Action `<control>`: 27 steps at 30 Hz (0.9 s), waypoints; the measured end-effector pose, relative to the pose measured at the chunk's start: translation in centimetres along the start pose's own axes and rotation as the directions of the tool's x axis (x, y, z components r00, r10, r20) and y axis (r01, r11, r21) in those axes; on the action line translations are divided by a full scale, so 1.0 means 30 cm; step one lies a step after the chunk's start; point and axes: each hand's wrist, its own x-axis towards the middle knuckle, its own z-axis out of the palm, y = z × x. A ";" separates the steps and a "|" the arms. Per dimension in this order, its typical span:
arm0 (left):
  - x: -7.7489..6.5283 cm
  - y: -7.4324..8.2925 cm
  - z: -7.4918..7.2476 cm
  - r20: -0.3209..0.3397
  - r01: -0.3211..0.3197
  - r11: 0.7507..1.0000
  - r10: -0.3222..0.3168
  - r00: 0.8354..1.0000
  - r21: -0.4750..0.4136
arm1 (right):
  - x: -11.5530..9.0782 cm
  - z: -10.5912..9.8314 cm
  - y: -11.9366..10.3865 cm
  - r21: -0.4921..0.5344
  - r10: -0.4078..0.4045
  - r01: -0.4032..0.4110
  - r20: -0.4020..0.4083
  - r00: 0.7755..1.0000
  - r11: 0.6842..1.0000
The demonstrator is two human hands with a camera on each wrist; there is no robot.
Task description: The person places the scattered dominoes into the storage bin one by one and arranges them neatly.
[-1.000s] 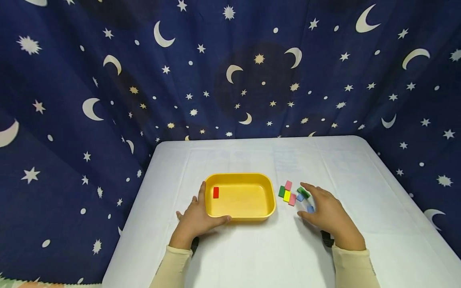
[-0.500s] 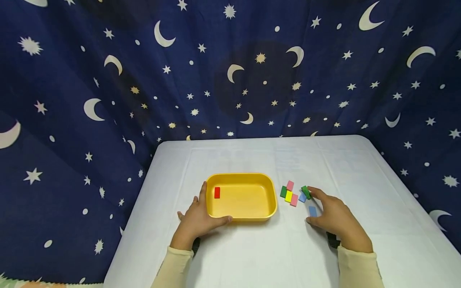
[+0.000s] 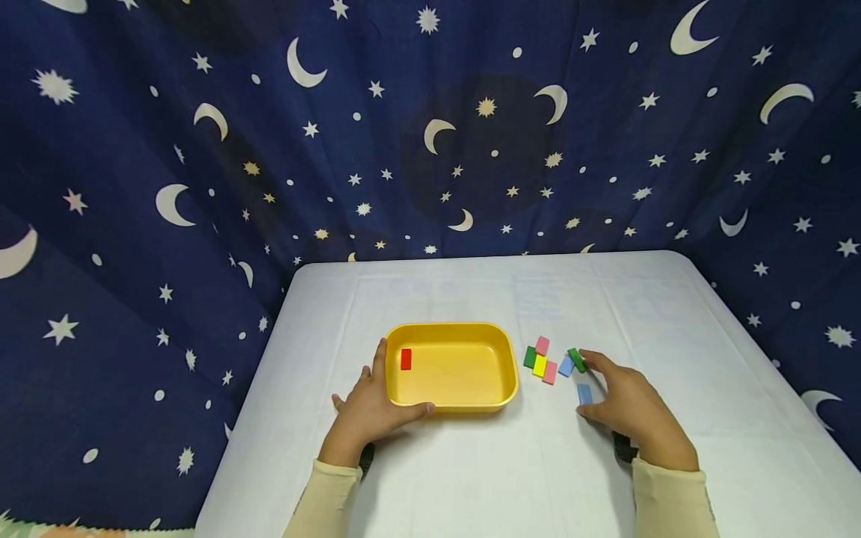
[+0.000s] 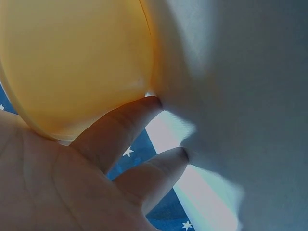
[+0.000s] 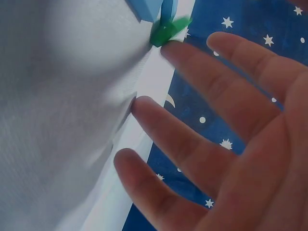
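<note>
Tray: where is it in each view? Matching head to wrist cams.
Head: the tray is near the centre, in the lower half, with the left hand at its left side.
Left wrist: upper left, cut off by the top edge.
Right wrist: not in it.
Shared landmark: the starry curtain, across the back in head, in slivers along the bottom in left wrist, behind the fingers in right wrist.

Seen from the head camera, our bare left hand [image 3: 365, 415] spreads its fingers at seven o'clock, thumb pointing toward three. At four o'clock, our bare right hand [image 3: 634, 407] extends its fingers, forefinger toward ten, thumb toward nine. Long, cream-coloured fabric sleeves [image 3: 324, 502] cover our forearms.
</note>
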 end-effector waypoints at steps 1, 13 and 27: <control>-0.001 0.001 -0.001 0.002 0.002 1.000 -0.002 1.000 0.002 | -0.001 -0.001 -0.001 0.000 0.000 0.000 0.000 1.000 1.000; -0.002 0.002 0.001 -0.005 0.008 1.000 -0.008 1.000 0.000 | 0.000 0.004 0.008 -0.008 0.009 -0.009 -0.014 1.000 1.000; 0.000 0.007 -0.001 0.000 0.012 1.000 -0.012 1.000 0.013 | 0.006 0.004 0.007 -0.002 0.022 -0.022 -0.004 1.000 1.000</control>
